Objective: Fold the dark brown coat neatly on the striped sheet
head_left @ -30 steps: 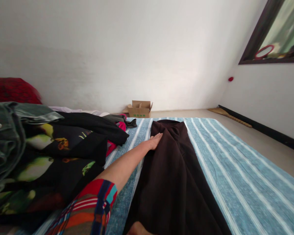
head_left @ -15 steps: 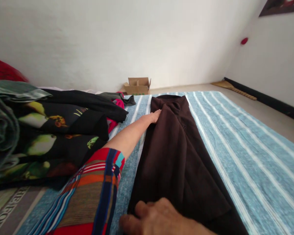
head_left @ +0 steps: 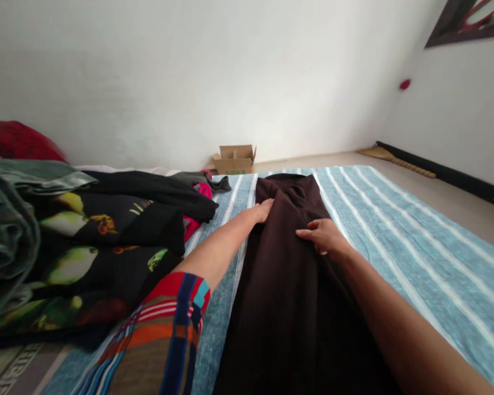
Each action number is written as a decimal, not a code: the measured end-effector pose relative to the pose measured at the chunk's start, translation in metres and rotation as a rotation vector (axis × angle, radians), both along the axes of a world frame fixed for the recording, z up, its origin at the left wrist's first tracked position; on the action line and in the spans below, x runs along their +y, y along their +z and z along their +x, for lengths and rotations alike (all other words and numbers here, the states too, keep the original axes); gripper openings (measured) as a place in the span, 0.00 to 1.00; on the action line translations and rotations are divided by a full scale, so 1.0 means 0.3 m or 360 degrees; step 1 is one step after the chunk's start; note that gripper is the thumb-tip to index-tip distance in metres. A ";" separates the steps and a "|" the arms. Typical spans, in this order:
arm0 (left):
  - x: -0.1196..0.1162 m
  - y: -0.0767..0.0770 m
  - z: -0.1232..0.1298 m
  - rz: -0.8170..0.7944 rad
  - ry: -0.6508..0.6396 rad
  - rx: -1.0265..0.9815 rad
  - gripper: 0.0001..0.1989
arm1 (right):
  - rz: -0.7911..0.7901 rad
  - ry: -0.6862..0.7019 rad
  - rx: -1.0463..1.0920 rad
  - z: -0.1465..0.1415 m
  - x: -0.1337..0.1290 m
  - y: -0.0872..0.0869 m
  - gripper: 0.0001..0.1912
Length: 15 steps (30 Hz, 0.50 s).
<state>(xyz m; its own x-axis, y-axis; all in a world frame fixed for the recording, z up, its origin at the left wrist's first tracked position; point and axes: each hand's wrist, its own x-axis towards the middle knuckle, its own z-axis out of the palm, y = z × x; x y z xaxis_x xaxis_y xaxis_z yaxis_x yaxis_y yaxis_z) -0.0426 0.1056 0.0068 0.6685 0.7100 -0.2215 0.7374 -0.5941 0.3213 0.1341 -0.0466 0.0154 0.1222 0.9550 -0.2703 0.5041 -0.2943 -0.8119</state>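
Dark brown trousers [head_left: 280,291] lie lengthwise on the bed, the waistband at the far end and a raised fold running along the upper part. My left hand [head_left: 264,209] is at the left edge near the waist, closed on the cloth, its fingertips partly hidden by the fold. On the right side, a little nearer to me, my right hand [head_left: 323,236] pinches the trousers, thumb and forefinger toward the middle and the other fingers curled.
Piled clothes [head_left: 119,236], black with a fruit print among them, lie to the left. A blue-and-white striped sheet [head_left: 395,236] covers the bed. An open cardboard box [head_left: 234,163] stands beyond its far edge, by the white wall [head_left: 181,82]. A straw-coloured mat [head_left: 395,158] lies far right.
My right hand has moved forward from the near end of the trousers to their upper right side and now pinches the cloth. My left hand stays near the waist. The view has tilted up slightly.
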 end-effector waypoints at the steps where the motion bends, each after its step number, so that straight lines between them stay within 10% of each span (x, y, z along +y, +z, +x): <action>1: -0.005 0.009 -0.004 0.0013 0.0021 0.0040 0.46 | 0.0035 -0.0073 0.0038 -0.007 0.009 -0.013 0.17; 15: -0.035 0.035 -0.014 0.0194 0.0047 0.0137 0.43 | 0.0369 -0.0135 -0.0449 -0.026 0.062 -0.062 0.06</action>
<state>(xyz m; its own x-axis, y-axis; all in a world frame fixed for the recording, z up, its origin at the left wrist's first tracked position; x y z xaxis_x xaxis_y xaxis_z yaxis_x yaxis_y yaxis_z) -0.0467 0.0951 0.0173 0.6293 0.7540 -0.1882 0.7768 -0.6026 0.1830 0.1262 -0.0281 -0.0033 0.2421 0.9702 0.0077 0.6993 -0.1690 -0.6946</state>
